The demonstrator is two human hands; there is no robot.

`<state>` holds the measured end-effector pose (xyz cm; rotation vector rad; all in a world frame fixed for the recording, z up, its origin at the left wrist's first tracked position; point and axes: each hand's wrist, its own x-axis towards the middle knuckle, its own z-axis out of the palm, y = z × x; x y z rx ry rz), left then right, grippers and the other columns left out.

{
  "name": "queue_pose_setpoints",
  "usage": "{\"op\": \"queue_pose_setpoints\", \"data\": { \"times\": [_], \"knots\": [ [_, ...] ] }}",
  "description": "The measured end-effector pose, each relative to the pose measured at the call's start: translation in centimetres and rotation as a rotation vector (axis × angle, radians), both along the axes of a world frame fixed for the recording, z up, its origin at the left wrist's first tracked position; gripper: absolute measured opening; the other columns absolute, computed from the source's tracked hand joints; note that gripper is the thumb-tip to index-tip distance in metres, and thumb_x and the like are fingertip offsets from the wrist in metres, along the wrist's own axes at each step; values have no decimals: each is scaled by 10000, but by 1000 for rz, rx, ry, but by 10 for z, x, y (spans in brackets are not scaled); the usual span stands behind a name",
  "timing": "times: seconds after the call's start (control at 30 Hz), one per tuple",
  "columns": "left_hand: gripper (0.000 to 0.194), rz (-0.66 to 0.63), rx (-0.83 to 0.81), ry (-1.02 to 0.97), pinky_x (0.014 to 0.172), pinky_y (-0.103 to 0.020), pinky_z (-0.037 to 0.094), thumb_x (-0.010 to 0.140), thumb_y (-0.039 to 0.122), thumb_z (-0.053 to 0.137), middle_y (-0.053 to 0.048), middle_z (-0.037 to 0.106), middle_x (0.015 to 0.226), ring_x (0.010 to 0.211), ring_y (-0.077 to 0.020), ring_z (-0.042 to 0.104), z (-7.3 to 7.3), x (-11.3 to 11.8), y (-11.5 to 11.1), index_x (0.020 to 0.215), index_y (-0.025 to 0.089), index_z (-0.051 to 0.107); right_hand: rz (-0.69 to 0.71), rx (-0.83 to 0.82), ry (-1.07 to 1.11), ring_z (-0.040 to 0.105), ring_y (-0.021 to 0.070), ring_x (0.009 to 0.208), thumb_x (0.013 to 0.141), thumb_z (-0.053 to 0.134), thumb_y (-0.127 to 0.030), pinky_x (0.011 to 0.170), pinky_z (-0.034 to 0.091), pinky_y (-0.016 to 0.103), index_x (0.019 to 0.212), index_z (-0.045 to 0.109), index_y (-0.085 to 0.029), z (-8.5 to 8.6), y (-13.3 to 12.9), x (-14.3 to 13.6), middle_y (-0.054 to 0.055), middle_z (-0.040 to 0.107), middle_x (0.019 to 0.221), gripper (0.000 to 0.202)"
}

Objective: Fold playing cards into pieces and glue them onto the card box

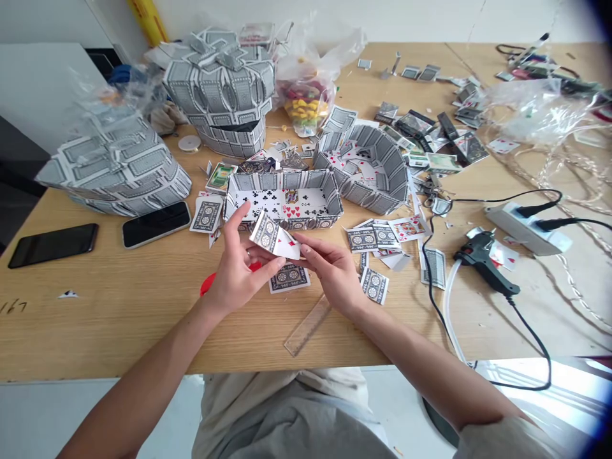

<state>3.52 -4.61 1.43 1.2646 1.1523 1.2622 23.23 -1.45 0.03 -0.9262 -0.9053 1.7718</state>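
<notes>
While gripping a card (266,231), apparently folded, between right hand's (335,271) thumb and fingers and in left hand (234,277), left index finger raised clear, probably best to square edges, then press evenly. Just beyond the fingers, a box (320,221) on wooden table (157,287); nearer the body, a ruler (306,328); well rightward, a glue gun (485,268); far behind, pale wall (430,19).

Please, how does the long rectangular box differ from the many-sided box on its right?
The rectangular box has four sides; the many-sided box has more. The rectangular box looks lower-walled than the many-sided box. Inside the rectangular box, cards lie in fairly neat rows; the many-sided box's lie at mixed angles. Both are open-topped with patterned walls.
</notes>
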Motion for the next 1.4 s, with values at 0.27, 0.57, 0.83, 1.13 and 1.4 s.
{"op": "queue_pose_setpoints", "data": {
  "times": [0.27, 0.57, 0.83, 1.13, 1.4],
  "knots": [
    [233, -6, 455, 657, 777, -251, 621, 952, 229, 801, -31, 779, 1068, 866, -165, 775, -7, -5, 1, 1152, 246, 683, -59, -45, -20, 773, 209, 908, 738, 978, -419, 877, 690, 382, 986, 894, -235, 0, 1, 0, 52, 853, 1031, 320],
    [106, 52, 625, 799, 742, -225, 560, 943, 232, 820, -28, 824, 976, 795, -155, 758, -12, -8, 2, 1044, 253, 799, -33, -74, 31, 726, 151, 746, 674, 1022, -340, 723, 639, 286, 975, 830, -210, 4, 3, 1, 17, 822, 834, 380],
    [138, 28, 673, 768, 779, -206, 589, 945, 214, 815, -19, 846, 993, 818, -147, 794, -12, -9, 2, 1070, 270, 835, 5, -164, 78, 721, 129, 753, 649, 1033, -318, 780, 609, 274, 1024, 853, -199, 2, 3, 1, 17, 829, 874, 433],
    [98, 8, 690, 690, 749, -197, 577, 949, 201, 810, -25, 832, 1024, 832, -127, 779, -5, -8, 5, 1038, 242, 818, 18, -197, 109, 748, 149, 805, 651, 1025, -291, 803, 629, 290, 1021, 856, -203, 6, 1, -1, 32, 841, 920, 416],
    [16, 19, 414, 522, 724, -226, 572, 981, 219, 773, -12, 783, 901, 778, -130, 732, 0, -1, -1, 994, 216, 764, 42, -144, 89, 736, 147, 731, 648, 1031, -308, 752, 620, 296, 932, 812, -181, 6, 2, 2, 32, 825, 854, 380]
  ]
}}
